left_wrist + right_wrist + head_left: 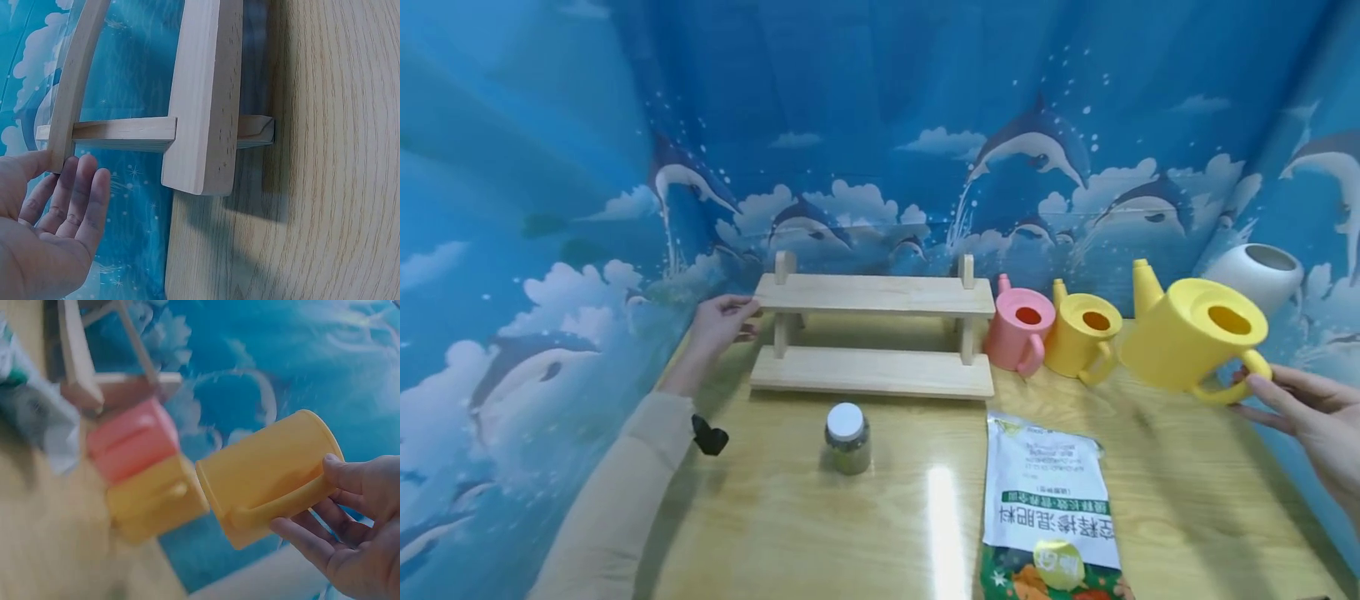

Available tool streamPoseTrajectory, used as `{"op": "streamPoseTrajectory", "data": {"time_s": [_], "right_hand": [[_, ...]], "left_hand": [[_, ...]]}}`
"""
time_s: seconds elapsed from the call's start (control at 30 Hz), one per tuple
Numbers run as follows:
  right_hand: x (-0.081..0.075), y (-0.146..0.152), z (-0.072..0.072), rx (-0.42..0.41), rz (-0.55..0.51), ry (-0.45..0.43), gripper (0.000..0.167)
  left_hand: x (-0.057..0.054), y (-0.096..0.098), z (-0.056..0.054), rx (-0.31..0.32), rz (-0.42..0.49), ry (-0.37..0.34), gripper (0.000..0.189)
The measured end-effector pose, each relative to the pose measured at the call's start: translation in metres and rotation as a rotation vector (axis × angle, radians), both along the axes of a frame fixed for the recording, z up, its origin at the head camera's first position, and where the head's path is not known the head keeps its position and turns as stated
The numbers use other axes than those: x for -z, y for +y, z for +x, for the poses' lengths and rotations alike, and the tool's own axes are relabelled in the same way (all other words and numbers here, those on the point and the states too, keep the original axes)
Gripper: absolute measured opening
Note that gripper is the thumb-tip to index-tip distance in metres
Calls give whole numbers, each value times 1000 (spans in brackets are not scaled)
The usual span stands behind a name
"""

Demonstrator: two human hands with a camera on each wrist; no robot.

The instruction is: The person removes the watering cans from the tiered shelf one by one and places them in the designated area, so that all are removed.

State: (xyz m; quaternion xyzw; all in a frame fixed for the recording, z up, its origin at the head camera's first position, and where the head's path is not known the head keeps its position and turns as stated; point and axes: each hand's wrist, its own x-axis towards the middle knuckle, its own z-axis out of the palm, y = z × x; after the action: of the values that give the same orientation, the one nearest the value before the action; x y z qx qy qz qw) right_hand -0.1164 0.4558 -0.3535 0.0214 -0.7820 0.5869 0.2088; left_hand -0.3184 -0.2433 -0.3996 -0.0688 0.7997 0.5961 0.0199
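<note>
A two-tier wooden shelf [872, 371] stands at the back of the table. My left hand [722, 325] pinches the left end of its upper board [78, 81], with the thumb on one side and the fingertips on the other. On the right, my right hand [1311, 417] grips a yellow watering can [1187, 333] by its handle [281, 506]. That can is held up off the table and its spout points up and left. Beside the shelf stand a pink watering can [1011, 337] and a second yellow watering can [1075, 342], close together.
A jar with a white lid [847, 442] stands in front of the shelf. Right of it lies a printed fertilizer bag [1052, 508]. A white rounded vase [1255, 271] sits behind the raised can. Blue dolphin-print curtains [865, 125] enclose the wooden table [775, 517].
</note>
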Motion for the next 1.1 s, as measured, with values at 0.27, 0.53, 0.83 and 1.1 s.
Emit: {"op": "streamPoseTrajectory", "data": {"time_s": [0.27, 0.53, 0.83, 1.1], "right_hand": [[48, 14, -1, 208, 175, -305, 42], [72, 18, -20, 253, 169, -501, 76], [72, 31, -24, 239, 232, -451, 69], [59, 10, -34, 359, 314, -402, 69]], "left_hand": [[-3, -14, 13, 5, -25, 5, 59], [-11, -16, 11, -4, -46, 13, 59], [-12, 0, -4, -11, 10, 8, 55], [-32, -5, -6, -51, -34, 99, 57]]}}
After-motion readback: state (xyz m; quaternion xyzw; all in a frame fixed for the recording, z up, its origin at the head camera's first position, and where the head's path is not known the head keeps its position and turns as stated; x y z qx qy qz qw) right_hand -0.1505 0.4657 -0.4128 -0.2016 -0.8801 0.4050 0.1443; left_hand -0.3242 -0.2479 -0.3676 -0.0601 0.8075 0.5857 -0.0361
